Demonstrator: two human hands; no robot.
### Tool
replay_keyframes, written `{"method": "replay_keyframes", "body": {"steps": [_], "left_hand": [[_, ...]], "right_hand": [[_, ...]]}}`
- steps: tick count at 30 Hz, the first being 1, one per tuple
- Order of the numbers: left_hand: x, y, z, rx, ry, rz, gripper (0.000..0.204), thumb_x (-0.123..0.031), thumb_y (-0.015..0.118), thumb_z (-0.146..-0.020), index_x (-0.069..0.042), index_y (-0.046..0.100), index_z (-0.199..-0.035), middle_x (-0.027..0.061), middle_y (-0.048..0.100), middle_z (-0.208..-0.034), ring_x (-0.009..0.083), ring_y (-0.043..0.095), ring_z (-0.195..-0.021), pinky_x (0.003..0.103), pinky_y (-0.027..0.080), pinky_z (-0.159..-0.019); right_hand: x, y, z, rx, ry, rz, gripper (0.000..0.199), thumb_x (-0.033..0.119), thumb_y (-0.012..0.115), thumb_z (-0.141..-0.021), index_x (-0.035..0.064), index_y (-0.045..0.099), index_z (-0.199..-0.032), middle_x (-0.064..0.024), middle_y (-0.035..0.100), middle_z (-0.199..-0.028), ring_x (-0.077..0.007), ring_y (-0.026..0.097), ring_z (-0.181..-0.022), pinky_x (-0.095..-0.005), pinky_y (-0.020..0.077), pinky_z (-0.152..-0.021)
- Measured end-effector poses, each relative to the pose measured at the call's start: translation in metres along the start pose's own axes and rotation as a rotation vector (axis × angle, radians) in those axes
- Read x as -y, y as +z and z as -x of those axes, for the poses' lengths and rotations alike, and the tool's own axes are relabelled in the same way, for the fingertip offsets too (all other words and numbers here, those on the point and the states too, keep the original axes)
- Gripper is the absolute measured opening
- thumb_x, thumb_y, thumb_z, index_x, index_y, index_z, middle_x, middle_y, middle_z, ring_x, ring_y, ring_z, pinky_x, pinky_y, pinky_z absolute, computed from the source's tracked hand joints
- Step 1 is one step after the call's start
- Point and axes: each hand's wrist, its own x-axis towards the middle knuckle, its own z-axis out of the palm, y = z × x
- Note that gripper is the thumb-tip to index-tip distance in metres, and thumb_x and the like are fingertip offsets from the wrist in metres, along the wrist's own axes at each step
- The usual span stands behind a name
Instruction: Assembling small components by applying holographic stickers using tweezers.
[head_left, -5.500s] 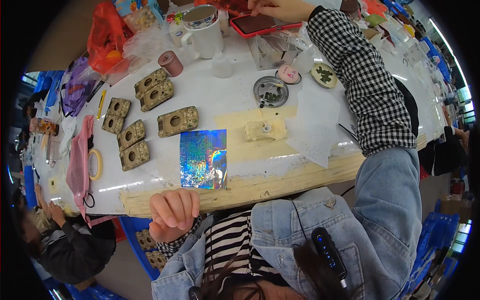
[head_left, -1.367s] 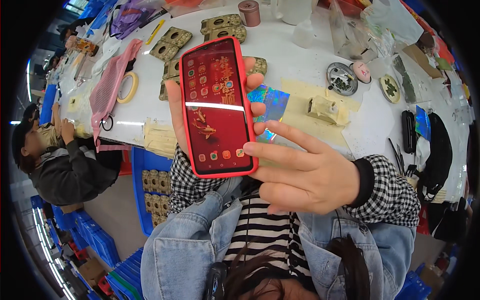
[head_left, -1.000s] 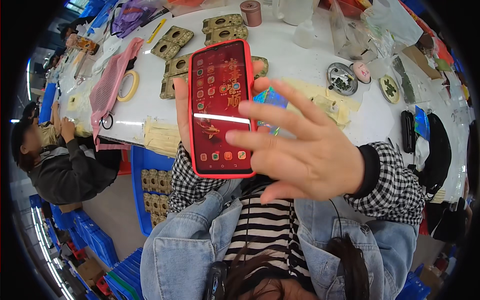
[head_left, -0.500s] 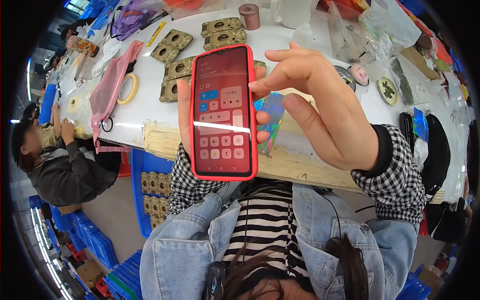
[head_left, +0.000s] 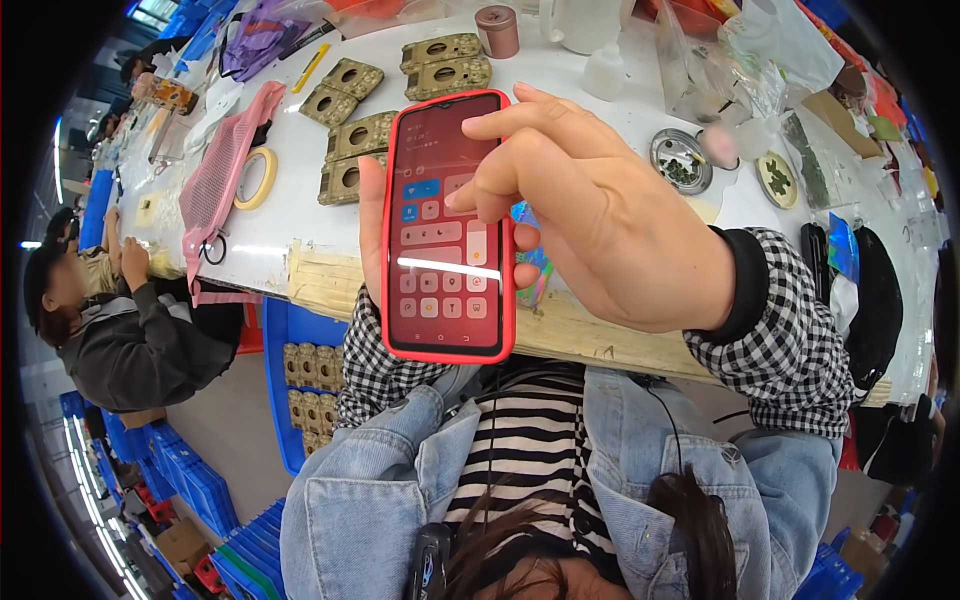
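Note:
A smartphone (head_left: 446,270) in a red case is held upright over the table edge, its lit screen showing a panel of icons and sliders. My left hand (head_left: 371,225) grips it from behind, thumb along the left side and fingertips showing at the right side. Over the upper part of the screen hovers my right hand (head_left: 600,220), holding nothing, its fingers apart and the index finger bent down to the glass. Whether that fingertip touches the screen I cannot tell. Beyond the phone lie several camouflage-patterned casings (head_left: 446,66) with round holes.
A pink mesh bag (head_left: 228,180) and a tape roll (head_left: 256,178) lie to the left, near a yellow cutter (head_left: 311,68). A round metal dish (head_left: 682,162) with small dark pieces sits right. Below the table, a blue crate (head_left: 285,400) holds more casings. A co-worker (head_left: 130,310) sits at left.
My right hand has moved left, its index finger passing from the phone's right edge to over the screen. The metal dish shows more fully. The left hand and phone stay nearly still.

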Motion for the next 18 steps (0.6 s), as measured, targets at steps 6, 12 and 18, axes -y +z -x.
{"method": "replay_keyframes", "body": {"steps": [6, 12, 18], "left_hand": [[0.001, 0.0, 0.001, 0.018, 0.007, 0.006, 0.079, -0.071, 0.033, -0.089, -0.009, 0.04, -0.137, 0.0218, 0.058, -0.112, 0.0421, 0.061, -0.093, 0.055, 0.055, -0.071], [0.01, 0.005, -0.005, -0.019, 0.19, 0.151, 0.059, -0.054, 0.041, -0.096, -0.006, 0.048, -0.13, 0.0176, 0.06, -0.115, 0.0309, 0.061, -0.102, 0.044, 0.051, -0.089], [0.01, 0.006, -0.004, -0.034, 0.254, 0.166, 0.058, -0.052, 0.041, -0.096, -0.005, 0.048, -0.129, 0.0173, 0.059, -0.119, 0.0295, 0.06, -0.104, 0.043, 0.049, -0.092]], "right_hand": [[-0.001, -0.001, -0.002, -0.003, -0.032, -0.001, 0.036, -0.015, 0.046, -0.066, -0.0008, 0.053, -0.099, -0.0076, 0.061, -0.094, -0.0362, 0.052, -0.113, -0.0553, 0.0295, -0.108], [0.007, 0.001, -0.002, 0.019, -0.067, -0.145, 0.027, -0.008, 0.053, -0.073, 0.0009, 0.053, -0.099, -0.0062, 0.06, -0.094, -0.0347, 0.051, -0.112, -0.0568, 0.029, -0.108], [0.017, 0.011, -0.014, 0.076, -0.123, -0.172, 0.013, 0.012, 0.06, -0.086, 0.0038, 0.053, -0.094, -0.0056, 0.059, -0.091, -0.031, 0.052, -0.107, -0.0518, 0.0299, -0.107]]}}
